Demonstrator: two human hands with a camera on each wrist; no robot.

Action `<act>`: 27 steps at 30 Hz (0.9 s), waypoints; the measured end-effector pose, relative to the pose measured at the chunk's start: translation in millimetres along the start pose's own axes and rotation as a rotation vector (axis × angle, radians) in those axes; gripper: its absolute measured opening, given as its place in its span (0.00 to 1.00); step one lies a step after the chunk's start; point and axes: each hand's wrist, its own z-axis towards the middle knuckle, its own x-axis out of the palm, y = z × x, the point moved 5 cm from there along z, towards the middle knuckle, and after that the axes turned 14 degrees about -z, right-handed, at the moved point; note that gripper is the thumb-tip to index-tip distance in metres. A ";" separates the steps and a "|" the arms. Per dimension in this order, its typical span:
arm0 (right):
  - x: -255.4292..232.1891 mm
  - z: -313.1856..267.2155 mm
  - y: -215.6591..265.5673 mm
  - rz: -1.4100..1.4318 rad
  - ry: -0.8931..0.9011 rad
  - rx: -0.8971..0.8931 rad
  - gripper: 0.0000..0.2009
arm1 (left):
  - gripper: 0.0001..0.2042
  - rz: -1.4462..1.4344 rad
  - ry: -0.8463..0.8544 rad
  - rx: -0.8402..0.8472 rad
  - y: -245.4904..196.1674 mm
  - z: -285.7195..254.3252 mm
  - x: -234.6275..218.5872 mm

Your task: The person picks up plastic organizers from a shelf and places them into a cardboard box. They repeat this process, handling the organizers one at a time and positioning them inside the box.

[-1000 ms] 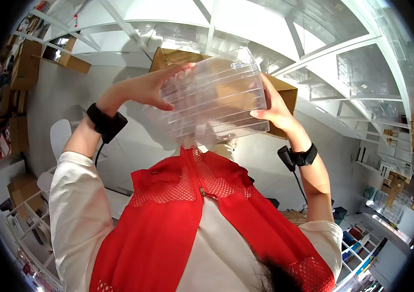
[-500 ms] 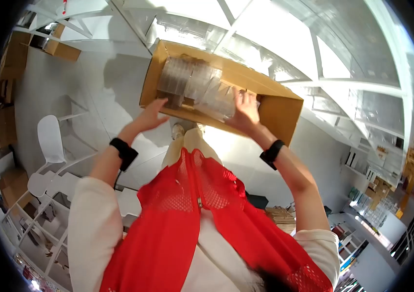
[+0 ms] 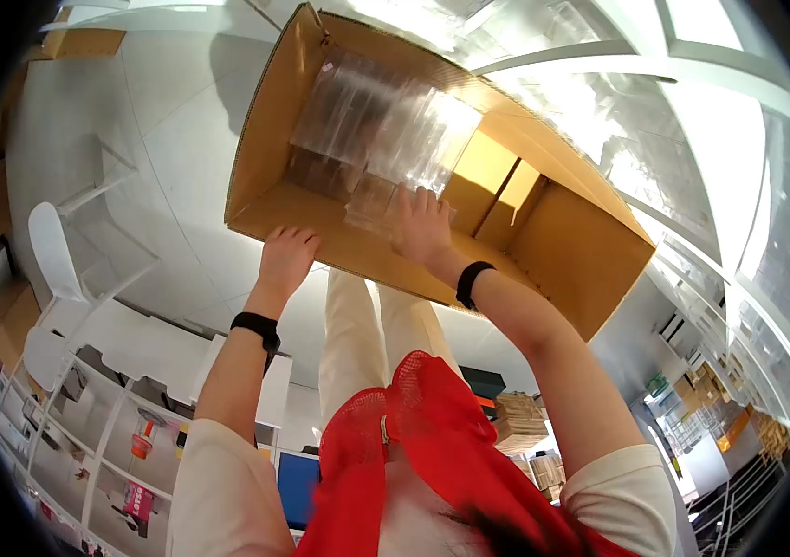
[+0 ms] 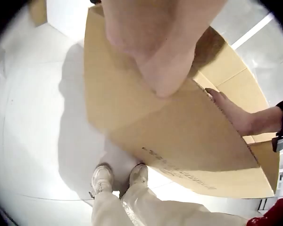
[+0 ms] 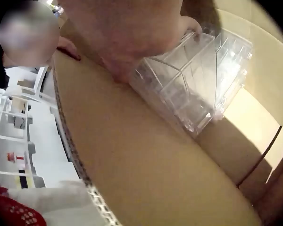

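Note:
An open cardboard box (image 3: pixel 543 232) stands on the white floor in front of me, with several clear plastic containers (image 3: pixel 367 111) stacked in its left end. My right hand (image 3: pixel 418 223) reaches over the near wall, its fingers spread flat on one clear container (image 3: pixel 369 200). In the right wrist view that container (image 5: pixel 193 80) lies against the box's inner wall (image 5: pixel 146 174) under my fingers. My left hand (image 3: pixel 285 260) grips the top edge of the near wall. In the left wrist view it presses on the box's outer face (image 4: pixel 179 136).
My legs and shoes (image 4: pixel 104 179) stand just behind the box. A white chair (image 3: pixel 51 251) and white shelving (image 3: pixel 116 390) are on the left. Small stacked boxes (image 3: pixel 516 418) sit on the floor to the right, with white racks of clear boxes (image 3: pixel 692 111) beyond.
Both hands held a clear container up a second ago. It has gone down into the box. My left hand let go and moved to the box's near wall; my right hand stays on the container.

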 end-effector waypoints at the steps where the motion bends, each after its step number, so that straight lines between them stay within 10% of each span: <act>1: 14.4 3.7 2.0 -0.043 -0.038 0.000 0.46 | 0.11 -0.005 -0.059 0.009 2.5 0.0 4.6; 12: 108.2 38.8 5.4 0.008 0.074 -0.019 0.47 | 0.08 0.028 -0.202 0.208 -5.2 -1.1 -5.5; 21: 155.4 58.3 13.5 -0.067 -0.346 -0.551 0.27 | 0.06 0.108 -0.217 0.319 -7.0 -0.1 -6.2; 27: 214.1 93.3 3.1 -0.033 -0.206 -0.850 0.25 | 0.10 0.075 -0.190 0.299 -7.6 3.5 -3.6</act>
